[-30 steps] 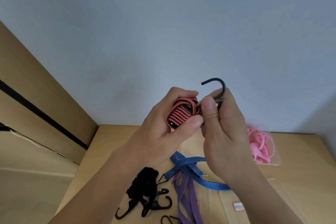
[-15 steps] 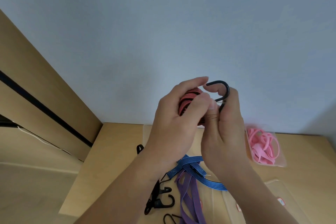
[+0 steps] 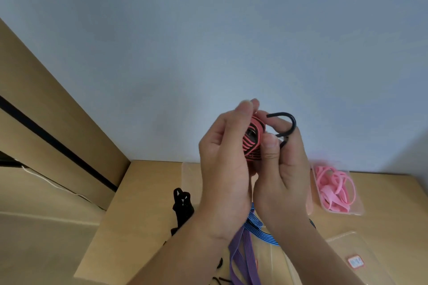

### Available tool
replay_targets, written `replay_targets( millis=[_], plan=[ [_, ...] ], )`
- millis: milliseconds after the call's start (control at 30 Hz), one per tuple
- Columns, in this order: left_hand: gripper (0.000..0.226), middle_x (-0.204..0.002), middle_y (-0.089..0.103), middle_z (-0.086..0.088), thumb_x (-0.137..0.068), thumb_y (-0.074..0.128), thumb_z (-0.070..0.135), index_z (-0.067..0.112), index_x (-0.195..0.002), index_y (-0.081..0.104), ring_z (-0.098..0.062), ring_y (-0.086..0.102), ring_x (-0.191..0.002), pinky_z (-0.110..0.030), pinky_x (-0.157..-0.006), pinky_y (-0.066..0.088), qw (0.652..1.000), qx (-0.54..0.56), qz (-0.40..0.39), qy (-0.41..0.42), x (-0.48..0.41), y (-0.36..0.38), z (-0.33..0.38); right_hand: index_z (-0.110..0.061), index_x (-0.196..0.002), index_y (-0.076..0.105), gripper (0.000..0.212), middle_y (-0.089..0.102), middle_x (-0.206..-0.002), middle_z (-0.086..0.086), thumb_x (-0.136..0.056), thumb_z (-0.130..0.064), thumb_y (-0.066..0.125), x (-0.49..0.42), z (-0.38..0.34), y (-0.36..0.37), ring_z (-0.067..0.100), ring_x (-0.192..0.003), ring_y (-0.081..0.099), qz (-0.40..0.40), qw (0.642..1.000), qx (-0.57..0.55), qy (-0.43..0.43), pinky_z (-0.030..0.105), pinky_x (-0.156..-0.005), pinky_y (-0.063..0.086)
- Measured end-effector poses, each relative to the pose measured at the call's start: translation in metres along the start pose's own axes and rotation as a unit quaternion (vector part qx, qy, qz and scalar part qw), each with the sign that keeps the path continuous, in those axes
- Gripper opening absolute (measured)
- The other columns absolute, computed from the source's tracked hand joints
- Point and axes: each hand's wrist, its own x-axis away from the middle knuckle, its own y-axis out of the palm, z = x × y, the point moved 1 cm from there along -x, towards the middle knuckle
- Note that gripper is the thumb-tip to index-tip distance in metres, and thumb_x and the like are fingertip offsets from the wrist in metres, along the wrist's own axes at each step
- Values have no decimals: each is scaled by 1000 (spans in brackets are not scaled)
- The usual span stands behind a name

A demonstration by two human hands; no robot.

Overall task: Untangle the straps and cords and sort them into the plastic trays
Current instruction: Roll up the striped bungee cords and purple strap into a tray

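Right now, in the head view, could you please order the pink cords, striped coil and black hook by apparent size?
1. pink cords
2. red-and-black striped coil, partly hidden and nearer the camera, so unsure
3. black hook, smallest

Soft, even daylight; slight motion blur, wide-angle bending.

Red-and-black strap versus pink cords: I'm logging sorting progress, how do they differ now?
The red-and-black strap is held by the left hand and right hand; the pink cords lie in a clear tray. The strap is striped and coiled tight, the pink cords plain and loosely looped. The strap has a black hook; the pink cords show none.
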Motion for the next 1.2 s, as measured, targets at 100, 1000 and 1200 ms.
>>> replay_targets(
  millis=[100, 1000, 1200],
  plan=[
    [30, -102, 72, -4, -68, 77, 41, 22, -91, 77, -21, 68, -96, -45, -101, 51, 998, 38, -15, -38, 0, 2, -7, -26, -117, 55, 21, 69, -102, -17, -104, -26, 38, 2, 7, -2, 13, -90, 69, 26, 1000, 4, 1, 35, -74, 54],
    [19, -87, 68, 2, -85, 78, 24, 17, -102, 75, -13, 65, -78, -29, -81, 55, 996, 32, 74, -39, -2, 14, -5, -42, -107, 58, 23, 66, -85, -18, -103, -31, 38, -2, 17, -3, 10, -69, 60, 26, 998, 49, -2, 33, -61, 50],
    [44, -87, 70, 5, -76, 66, 19, 31, -119, 69, -14, 65, -78, -32, -74, 53, 998, -33, -1, -54, -7, 3, -3, -33, -112, 59, 21, 66, -92, -17, -104, -29, 40, -9, 20, -13, 10, -77, 63, -9, 1000, 21, 3, 31, -67, 51]
  ],
)
